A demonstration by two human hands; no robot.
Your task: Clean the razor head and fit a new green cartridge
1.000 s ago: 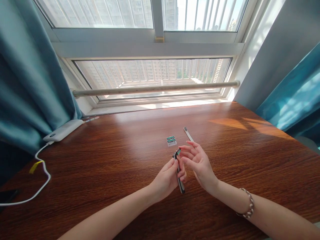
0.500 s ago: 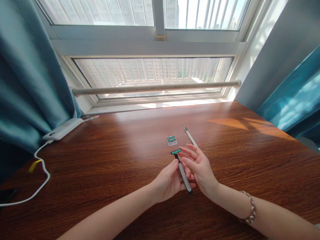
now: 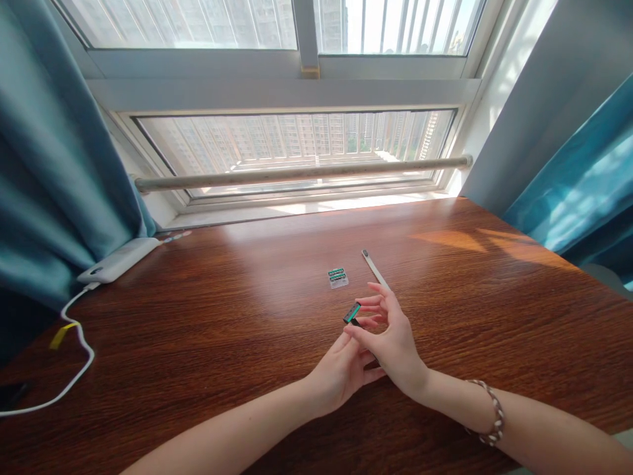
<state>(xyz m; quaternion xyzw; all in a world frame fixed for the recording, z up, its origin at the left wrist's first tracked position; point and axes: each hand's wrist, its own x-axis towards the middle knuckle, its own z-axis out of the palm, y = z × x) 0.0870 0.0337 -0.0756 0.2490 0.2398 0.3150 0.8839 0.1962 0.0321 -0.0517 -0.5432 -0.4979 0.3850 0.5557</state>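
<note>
My left hand [image 3: 341, 373] is closed around the handle of a razor, most of which is hidden between my two hands. The razor's black and green head [image 3: 352, 313] sticks up above my fingers, tilted. My right hand [image 3: 390, 340], with a braided bracelet on the wrist, lies against the razor from the right, its fingers stretched out and touching just under the head. Farther back on the wooden table [image 3: 222, 316] lie a small clear pack of green blade cartridges [image 3: 337, 278] and a second slim razor handle [image 3: 374, 268].
A white power bank [image 3: 119, 260] with a white cable [image 3: 74, 369] lies at the table's left edge by a teal curtain [image 3: 54, 171]. Another teal curtain [image 3: 578, 191] hangs at the right. A window with a rail [image 3: 301, 173] runs behind the table.
The razor has turned in my hands: its head has tilted and moved slightly right, and the handle has slipped out of sight behind my right hand. My hands have closed together.
</note>
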